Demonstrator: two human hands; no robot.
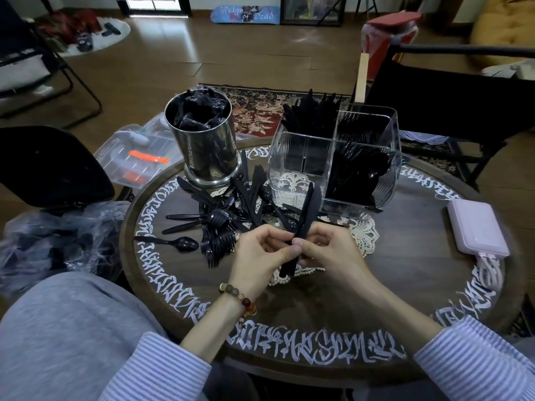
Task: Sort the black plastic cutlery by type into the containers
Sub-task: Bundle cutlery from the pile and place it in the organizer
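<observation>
Held piece: I see black plastic knives (305, 215), a small bundle, over the tabletop (405, 285) middle.
Left hand (260, 256): fingers pinch the handles low.
Right hand (327, 250): thumb and fingers curled round the same handles.
Long axis: blades point away, toward the clear divided container (333, 157).
Nearer hand: I judge the right, beneath its empty front-left compartment.

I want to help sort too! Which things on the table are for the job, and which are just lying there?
For the job: knives held by left hand and right hand; cutlery pile; metal can; clear divided box.

Just lying about: pink power bank; lace doily.
</observation>
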